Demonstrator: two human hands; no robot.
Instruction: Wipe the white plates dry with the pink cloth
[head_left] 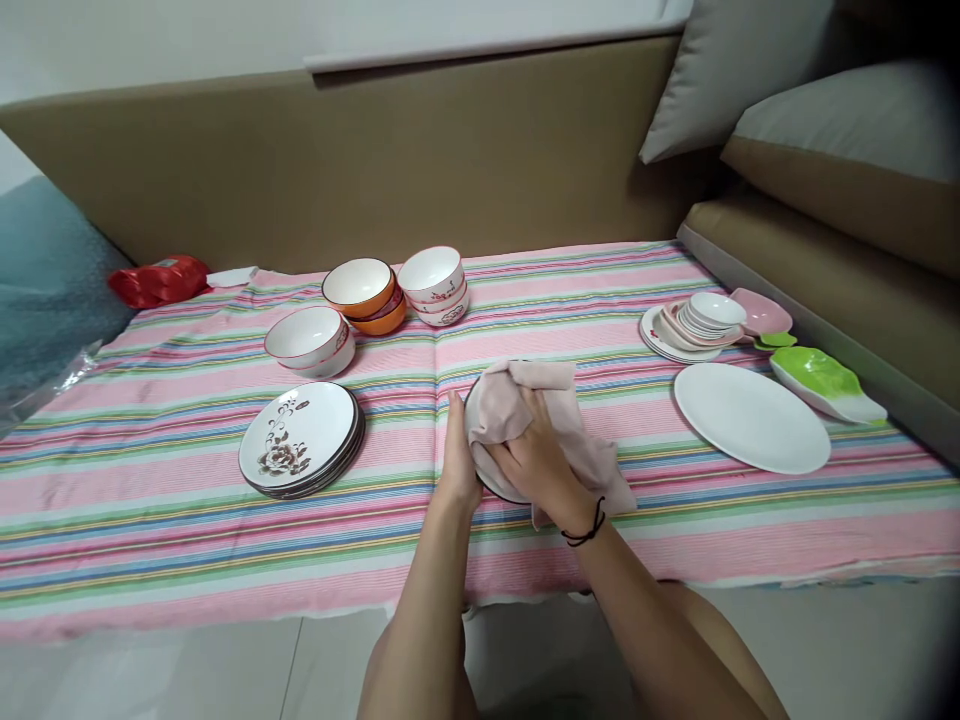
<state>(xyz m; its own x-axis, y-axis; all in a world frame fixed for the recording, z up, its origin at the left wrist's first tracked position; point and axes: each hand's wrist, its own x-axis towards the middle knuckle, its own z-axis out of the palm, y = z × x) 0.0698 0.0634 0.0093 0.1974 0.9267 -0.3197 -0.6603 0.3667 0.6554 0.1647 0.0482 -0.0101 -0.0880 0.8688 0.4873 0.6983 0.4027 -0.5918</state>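
Observation:
My left hand [459, 458] grips the left rim of a round plate [501, 482] with a dark edge, thumb up along its side. A pale pink cloth [551, 385] covers most of this plate, and its loose end hangs off to the right. Pressing the cloth onto the plate's face is my right hand [536, 455], its fingers bunched into the fabric and partly hidden. Left of my hands sits a stack of white plates [311, 430]; the top one bears a brown flower design.
Behind the stack stand white bowls [307, 338], orange bowls [360, 285] and patterned white bowls [433, 275]. On the right lie an oval white plate [750, 415], a green leaf-shaped dish [817, 372] and stacked small dishes [709, 318]. A striped cloth [390, 540] lies underneath.

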